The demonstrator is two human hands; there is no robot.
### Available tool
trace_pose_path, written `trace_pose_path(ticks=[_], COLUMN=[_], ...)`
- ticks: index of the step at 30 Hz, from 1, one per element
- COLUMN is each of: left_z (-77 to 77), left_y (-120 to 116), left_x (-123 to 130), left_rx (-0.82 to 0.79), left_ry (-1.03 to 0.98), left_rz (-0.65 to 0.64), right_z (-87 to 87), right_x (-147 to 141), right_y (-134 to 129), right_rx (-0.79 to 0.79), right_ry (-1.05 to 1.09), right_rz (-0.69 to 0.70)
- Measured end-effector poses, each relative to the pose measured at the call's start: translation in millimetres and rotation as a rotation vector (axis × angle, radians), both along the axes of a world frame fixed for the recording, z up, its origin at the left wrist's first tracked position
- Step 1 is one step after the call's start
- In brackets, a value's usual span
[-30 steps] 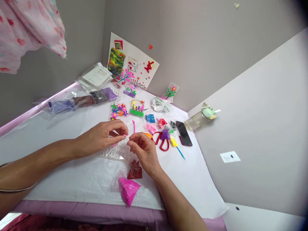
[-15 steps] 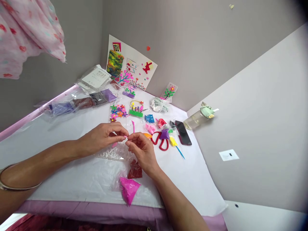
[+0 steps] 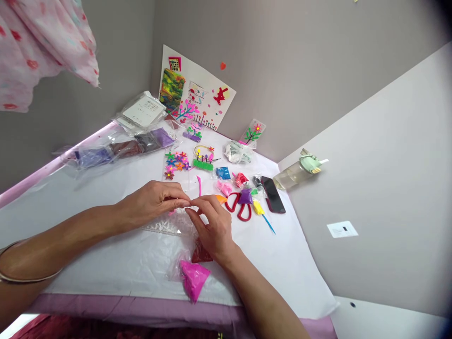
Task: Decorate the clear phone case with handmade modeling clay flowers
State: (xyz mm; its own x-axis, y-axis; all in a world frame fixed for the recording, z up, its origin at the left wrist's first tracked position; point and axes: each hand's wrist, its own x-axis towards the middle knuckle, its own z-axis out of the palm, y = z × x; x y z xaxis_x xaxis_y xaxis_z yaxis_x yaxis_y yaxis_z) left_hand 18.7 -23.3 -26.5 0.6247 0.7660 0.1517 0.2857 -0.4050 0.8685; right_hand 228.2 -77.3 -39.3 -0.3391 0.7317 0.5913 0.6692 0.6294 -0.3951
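Note:
My left hand (image 3: 157,202) pinches with thumb and forefinger, its fingertips meeting those of my right hand (image 3: 212,223) above the table. A small bit of pink modelling clay was visible between these fingertips a moment earlier; the fingers now hide it. My right hand is curled, thumb and forefinger closed in at the same spot. Beneath the hands lies a clear plastic sheet (image 3: 164,226) with white marks. Close to my right wrist is a brown clay packet (image 3: 201,253), partly covered, and in front of it a bright pink clay packet (image 3: 195,278). A pink clay strip (image 3: 199,185) lies beyond the fingers.
Red-handled scissors (image 3: 244,213), a purple clay packet (image 3: 245,197), a blue stick tool (image 3: 269,224) and a phone (image 3: 273,194) lie to the right. A bottle (image 3: 294,174) leans by the wall. Clay flowers (image 3: 177,163) and bagged clay (image 3: 93,157) are farther back.
The pink bit between the fingertips has gone out of sight as the fingers closed over it. My right hand has turned slightly. The whole view has shifted a little.

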Motion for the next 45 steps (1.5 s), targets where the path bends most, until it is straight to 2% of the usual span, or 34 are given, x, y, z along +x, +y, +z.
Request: trace_pose_path(ticks=[3, 8, 11, 15, 20, 24, 28, 32, 35, 39, 45], left_z=[2.2, 4.8, 7.7, 8.2, 5.0, 1.8, 1.2, 9.4, 18.4, 23.4, 19.8], left_y=[-0.9, 2.3, 3.5, -0.2, -5.4, -5.6, -2.5, 3.6, 7.5, 9.7, 9.6], left_x=[0.1, -6.9, -16.4, -21.6, -13.1, -13.6, -24.7, -36.6, -41.7, -43.5, -44.2], left_rx=[0.000, 0.084, 0.178, 0.252, 0.296, 0.307, 0.292, 0.225, 0.183, 0.175, 0.196], left_ry=[0.010, 0.093, 0.283, 0.548, 0.710, 0.682, 0.583, 0.503, 0.466, 0.357, 0.280], left_rz=[-0.012, -0.024, -0.044, -0.087, -0.072, -0.073, -0.099, -0.143, -0.103, -0.060, -0.009], right_z=[0.7, 1.9, 0.4, -6.0, -11.9, -9.2, -0.8, 10.7, 16.6, 15.8, 7.6], right_x=[-1.4, -3.1, -3.0, -5.9, -12.1, -12.8, -11.1, -12.0, -16.3, -24.9, -30.9], right_y=[-0.1, 2.2, 3.1, 3.2, 4.9, 6.5, 4.5, 0.0, -0.4, 4.4, 7.5], right_rx=[0.017, -0.057, -0.158, -0.295, -0.412, -0.443, -0.458, -0.438, -0.405, -0.399, -0.359], right_ry=[-0.024, 0.126, 0.143, 0.058, -0.083, -0.142, -0.191, -0.309, -0.446, -0.560, -0.616], right_rz=[-0.005, -0.020, -0.026, -0.042, -0.069, -0.096, -0.124, -0.126, -0.112, -0.120, -0.136])
